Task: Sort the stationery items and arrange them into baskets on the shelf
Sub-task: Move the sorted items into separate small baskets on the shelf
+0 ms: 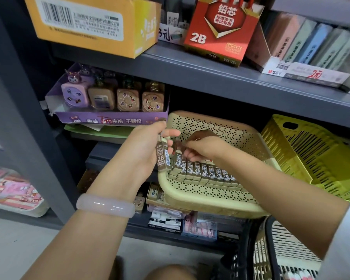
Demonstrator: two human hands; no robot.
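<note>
Nearest the lens, a pale pink bangle (105,207) circles the left wrist. Beyond it the left hand (148,146) pinches the top of one brown 2B lead case (162,156), its grip closed around that case, which hangs upright just left of the beige basket (210,197).

That perforated beige basket sits tilted on the middle shelf (210,79), its near rim jutting out toward the camera. Inside it a row of 2B lead cases (206,172) stands upright, packed side by side along the near wall, labels facing out. The right hand (202,148) reaches into the basket with fingers curled down onto the left end of the row, touching the tops of the cases; whether its grip actually holds one cannot be told.

Just right of it stands a yellow slotted basket (311,158), tilted; its contents are hidden. To the left, a purple display box (109,118) carries four character pencil sharpeners (113,98) in a line.

On the shelf above, an orange carton (93,23) sits at the left, a red 2B lead box (220,31) in the middle, and a white tray of upright pastel boxes (303,49) at the right.

At the bottom right, a white slotted basket (287,249) stands low; what it holds is unclear.
</note>
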